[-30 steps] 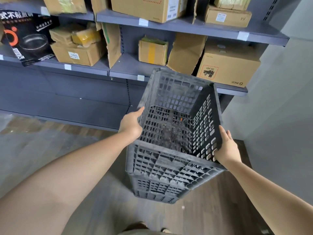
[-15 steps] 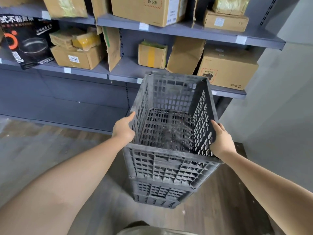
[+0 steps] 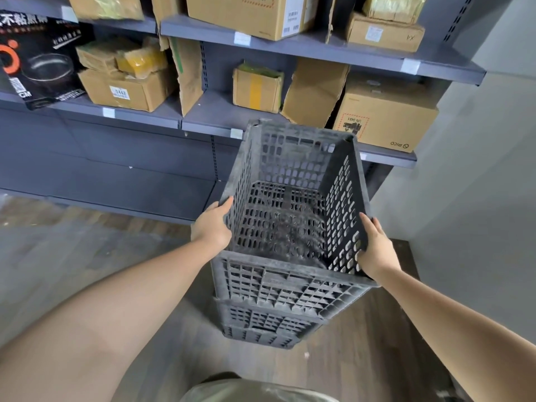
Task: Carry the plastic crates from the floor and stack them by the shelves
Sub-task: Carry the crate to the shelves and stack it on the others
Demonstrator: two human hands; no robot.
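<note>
Top crate point(image 3: 290, 216), dark grey perforated plastic, sits btwn both hands, open side up. Left hand point(image 3: 211, 227) is clamped on its left rim, thumb over the edge, fingers outside the wall. Right hand point(image 3: 377, 250) is clamped on the right wall near the close corner, palm flat against the slots.

Directly below the hands, a lower crate point(image 3: 261, 326) of the same type stands on the wood-look floor point(image 3: 87, 256). Top crate looks skewed vs the lower one: its near-right corner overhangs past the right hand, so prob not seated yet. Can't tell if the two are fully in contact.

Beyond the fingertips, grey shelves point(image 3: 208, 114) w/ cardboard boxes point(image 3: 385, 114); the stack is just in front of them, at the right end by the wall.

Progress, as a judgement: at least one crate already placed by the shelves, a second being set on it. Left to do: square up the top one, let go. No other crates in view on the floor, so can't say how many remain.
</note>
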